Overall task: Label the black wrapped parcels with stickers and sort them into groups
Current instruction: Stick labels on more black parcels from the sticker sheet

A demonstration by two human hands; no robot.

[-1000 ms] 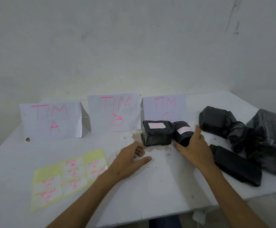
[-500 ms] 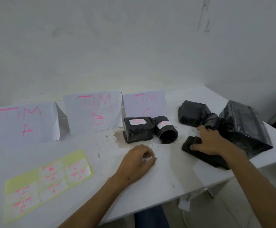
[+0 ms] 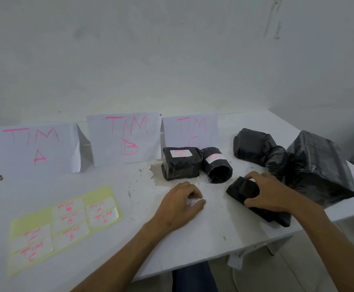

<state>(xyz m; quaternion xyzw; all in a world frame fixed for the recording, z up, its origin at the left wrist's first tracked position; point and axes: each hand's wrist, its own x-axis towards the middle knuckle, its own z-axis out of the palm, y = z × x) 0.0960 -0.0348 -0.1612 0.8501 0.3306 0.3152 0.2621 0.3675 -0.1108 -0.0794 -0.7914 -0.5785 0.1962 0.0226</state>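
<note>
The right hand (image 3: 271, 194) curls its fingers and thumb round a flat black parcel (image 3: 245, 191) lying on the white counter (image 3: 203, 239), near its right edge. The left hand (image 3: 180, 204) rests on the counter with fingers loosely curled, holding nothing. Two labelled parcels, a blocky one (image 3: 181, 165) and a round one (image 3: 218, 166), touch each other before the TIM C sign (image 3: 190, 131). Unlabelled parcels (image 3: 319, 165) are piled at the right. The sticker sheet (image 3: 62, 226) lies at the left.

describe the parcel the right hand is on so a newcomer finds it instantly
Start at the white table and go to its right end, where the unlabelled black parcels sit. The flat parcel lies nearest the front edge, gripped by the right hand. Unlike the bulky box behind it, it is a low, long slab without a sticker.
</note>
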